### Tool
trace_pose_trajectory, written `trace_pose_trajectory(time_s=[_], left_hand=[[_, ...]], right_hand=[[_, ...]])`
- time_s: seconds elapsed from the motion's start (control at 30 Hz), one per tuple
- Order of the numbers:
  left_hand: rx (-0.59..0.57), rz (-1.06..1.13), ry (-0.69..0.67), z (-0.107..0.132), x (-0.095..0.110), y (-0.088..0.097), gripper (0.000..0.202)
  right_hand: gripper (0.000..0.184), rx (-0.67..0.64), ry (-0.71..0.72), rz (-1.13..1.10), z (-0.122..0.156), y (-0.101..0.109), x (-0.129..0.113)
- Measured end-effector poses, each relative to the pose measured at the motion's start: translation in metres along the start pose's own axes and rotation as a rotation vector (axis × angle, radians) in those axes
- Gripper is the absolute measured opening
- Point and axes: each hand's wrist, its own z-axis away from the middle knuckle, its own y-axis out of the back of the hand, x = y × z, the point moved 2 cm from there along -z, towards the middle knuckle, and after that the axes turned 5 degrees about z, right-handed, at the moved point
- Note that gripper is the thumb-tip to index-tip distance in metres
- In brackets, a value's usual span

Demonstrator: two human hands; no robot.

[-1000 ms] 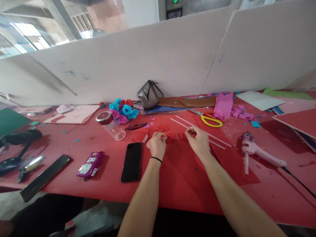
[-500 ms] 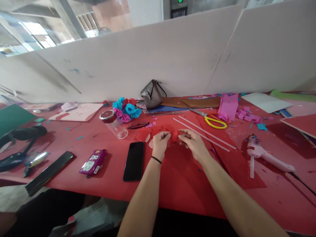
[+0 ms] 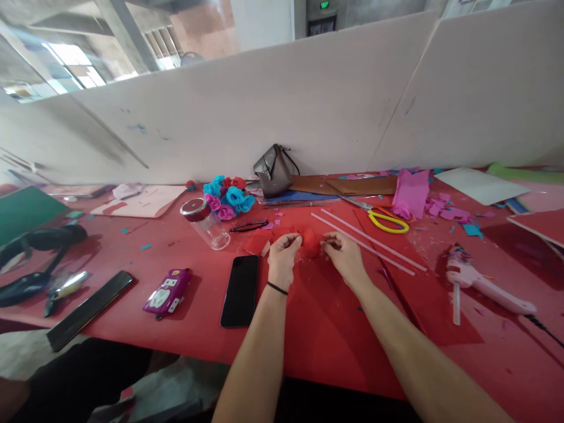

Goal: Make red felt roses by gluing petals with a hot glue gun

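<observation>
Between my two hands is a rounded piece of red crepe paper (image 3: 311,244), cupped like a petal. My left hand (image 3: 284,252) pinches its left edge, thumb against fingers. On the other side my right hand (image 3: 342,254) has thumb and fingertips closed at the paper's right edge. More red crepe pieces (image 3: 255,241) lie just beyond and left of my left hand, partly hidden by it. Two pale glue sticks (image 3: 363,236) lie past my right hand. A black phone (image 3: 240,291) rests left of my left forearm.
Yellow-handled scissors (image 3: 388,221) and a pink glue gun (image 3: 489,285) with a cord lie to the right. Leftward are a clear jar (image 3: 211,232), blue, pink and red paper flowers (image 3: 227,197) and a purple case (image 3: 167,292). A grey pouch (image 3: 274,171) leans on the white partition (image 3: 308,106).
The red paper between my hands now looks rounder and fuller. My right fingers have drawn slightly to the right, and the view has shifted a little.
</observation>
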Motion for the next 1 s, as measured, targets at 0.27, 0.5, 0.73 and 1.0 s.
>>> trace_pose_trajectory(time_s=[0.27,0.5,0.73,1.0], left_hand=[[0.068,-0.108,-0.001,0.000,-0.003,0.000,0.013],[0.041,-0.289,-0.115,0.000,-0.003,-0.002,0.009],[-0.010,-0.525,-0.262,0.000,-0.005,-0.001,0.028],[-0.028,-0.718,-0.395,0.007,0.002,-0.006,0.026]], right_hand=[[0.023,0.220,-0.022,-0.183,-0.001,0.020,-0.016],[0.024,0.219,-0.051,-0.229,-0.001,0.026,-0.017],[0.022,0.162,-0.060,-0.241,0.001,0.022,-0.017],[0.026,0.169,-0.077,-0.243,0.003,0.021,-0.018]])
